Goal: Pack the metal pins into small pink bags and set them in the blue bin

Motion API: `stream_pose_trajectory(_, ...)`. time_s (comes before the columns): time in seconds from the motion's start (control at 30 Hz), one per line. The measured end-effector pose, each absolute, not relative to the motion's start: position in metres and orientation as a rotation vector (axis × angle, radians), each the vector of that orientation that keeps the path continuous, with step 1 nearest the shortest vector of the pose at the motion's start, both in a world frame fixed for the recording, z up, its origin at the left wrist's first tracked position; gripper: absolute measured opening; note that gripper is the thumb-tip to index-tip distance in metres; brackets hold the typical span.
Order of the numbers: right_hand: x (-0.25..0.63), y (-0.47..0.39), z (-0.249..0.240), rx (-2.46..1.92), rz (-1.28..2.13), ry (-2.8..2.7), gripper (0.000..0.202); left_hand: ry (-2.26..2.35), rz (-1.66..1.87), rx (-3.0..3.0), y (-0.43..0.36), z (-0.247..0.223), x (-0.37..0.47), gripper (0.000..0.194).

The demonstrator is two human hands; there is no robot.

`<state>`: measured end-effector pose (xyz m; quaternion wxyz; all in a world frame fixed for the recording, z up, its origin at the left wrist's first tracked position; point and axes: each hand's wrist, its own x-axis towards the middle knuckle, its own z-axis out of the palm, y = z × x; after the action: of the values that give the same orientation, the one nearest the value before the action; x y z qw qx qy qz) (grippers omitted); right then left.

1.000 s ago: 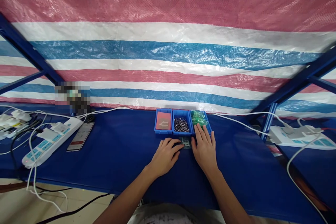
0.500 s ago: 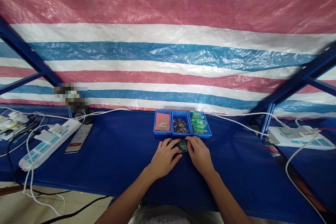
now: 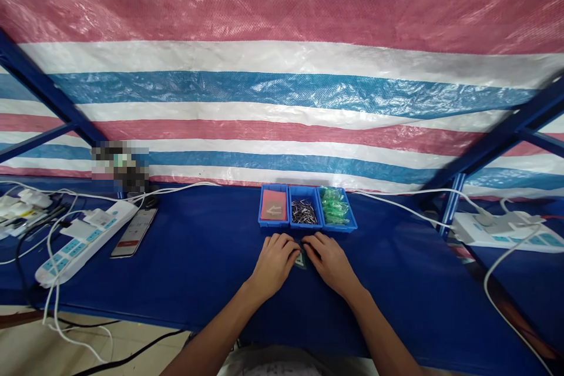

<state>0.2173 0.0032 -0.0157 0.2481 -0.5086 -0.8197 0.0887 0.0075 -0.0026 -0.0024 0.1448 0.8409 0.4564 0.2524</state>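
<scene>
Packet (image 3: 300,260) between hands (image 3: 274,261) (image 3: 331,259), edge exposed

1. The left hand (image 3: 274,264) and the right hand (image 3: 331,263) are close together over the blue table (image 3: 198,258), fingers bent, at a small green packet (image 3: 300,260).
2. Near the far edge of the table there stand, side by side, the left bin (image 3: 274,224) with pink material, the middle bin (image 3: 305,225) with thin metal pieces, and the right bin (image 3: 340,227) with green packets.
3. Well to the left, a phone (image 3: 134,234) lies beside a white power strip (image 3: 79,249).
</scene>
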Motion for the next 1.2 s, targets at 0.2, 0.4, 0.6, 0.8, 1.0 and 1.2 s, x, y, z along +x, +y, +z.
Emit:
stream_pose_trajectory(0.2, 0.218, 0.004, -0.016, -1.38, 0.278, -2.22, 0.021, 1.267, 0.703, 2.428, -0.004, 0.001, 0.007, 0.041)
stream_pose_trajectory(0.4, 0.218, 0.004, -0.016, -1.397, 0.306, -2.193, 0.021, 1.254, 0.697, 2.425, -0.002, 0.0, 0.006, 0.027)
stream_pose_trajectory(0.6, 0.219, 0.005, -0.019, -1.391, 0.304, -2.202, 0.023, 1.25, 0.714, 2.411, -0.001, -0.007, 0.005, 0.021)
stream_pose_trajectory(0.8, 0.22, 0.005, -0.021, -1.368, 0.283, -2.217, 0.023, 1.272, 0.734, 2.361, 0.001, -0.015, 0.004, 0.028)
stream_pose_trajectory(1.0, 0.219, 0.003, -0.013, -1.364, 0.447, -2.18, 0.02, 1.271, 0.711, 2.313, 0.0, -0.011, 0.004, 0.03)
stream_pose_trajectory(1.2, 0.218, -0.002, -0.002, -1.342, 0.658, -2.079, 0.019, 1.273, 0.719, 2.318, -0.002, -0.008, 0.004, 0.043)
